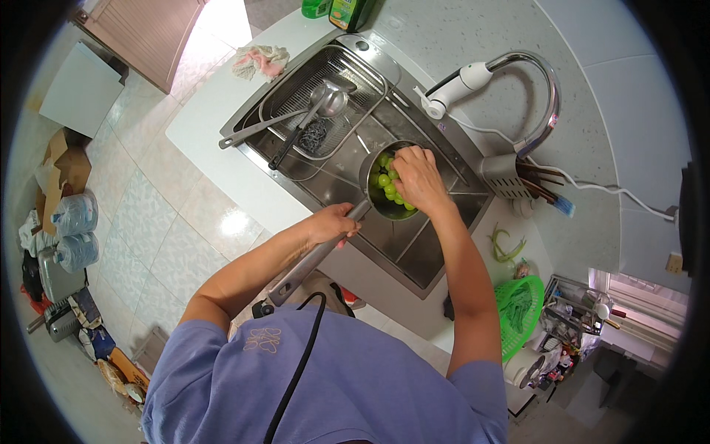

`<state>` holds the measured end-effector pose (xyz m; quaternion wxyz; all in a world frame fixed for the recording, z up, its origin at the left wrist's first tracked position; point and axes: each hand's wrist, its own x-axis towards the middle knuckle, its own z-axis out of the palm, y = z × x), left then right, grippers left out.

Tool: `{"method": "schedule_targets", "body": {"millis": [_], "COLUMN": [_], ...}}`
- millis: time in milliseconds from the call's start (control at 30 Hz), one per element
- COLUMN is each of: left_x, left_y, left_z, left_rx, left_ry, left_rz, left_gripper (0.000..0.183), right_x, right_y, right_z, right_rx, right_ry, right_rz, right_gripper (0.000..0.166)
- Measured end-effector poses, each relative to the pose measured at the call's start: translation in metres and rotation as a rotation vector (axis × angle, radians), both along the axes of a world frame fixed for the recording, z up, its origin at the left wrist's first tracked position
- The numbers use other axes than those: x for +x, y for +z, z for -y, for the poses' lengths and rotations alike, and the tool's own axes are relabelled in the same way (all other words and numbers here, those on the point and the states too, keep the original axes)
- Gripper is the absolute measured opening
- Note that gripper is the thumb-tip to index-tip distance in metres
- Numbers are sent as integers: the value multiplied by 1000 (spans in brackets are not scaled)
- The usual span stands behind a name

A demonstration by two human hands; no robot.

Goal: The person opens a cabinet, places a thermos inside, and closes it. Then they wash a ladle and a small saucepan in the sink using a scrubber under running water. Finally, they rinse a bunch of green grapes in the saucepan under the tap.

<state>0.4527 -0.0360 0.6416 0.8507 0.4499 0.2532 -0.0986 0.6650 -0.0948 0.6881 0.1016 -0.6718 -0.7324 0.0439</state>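
Observation:
A deep stainless-steel ladle [364, 176] with a long flat handle [310, 265] is held over the sink [410, 236]. My left hand [331, 223] is closed around that handle close to the bowl. Inside the bowl lie several green grapes [384, 180]. My right hand [417, 176] reaches into the bowl from the right, its fingers bent down over the grapes. Its fingertips are hidden, so I cannot tell whether it grips any of them.
A wire draining basket [383, 89] in the sink holds a ladle [335, 103], another long-handled utensil [260, 127] and a steel-wool scourer [313, 135]. A white faucet [466, 80] and a utensil holder [503, 176] stand to the right. A crumpled cloth [260, 62] and a green colander [518, 313] flank the sink.

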Motion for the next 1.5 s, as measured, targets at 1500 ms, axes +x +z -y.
{"method": "schedule_targets", "body": {"millis": [1500], "left_x": [84], "left_y": [-33], "left_z": [50], "left_rx": [5], "left_ry": [95], "left_rz": [-69], "left_gripper": [32], "right_x": [-105], "right_y": [-25], "right_z": [105], "right_rx": [-117], "right_ry": [-1051], "right_rz": [-2153], "right_gripper": [50]}}
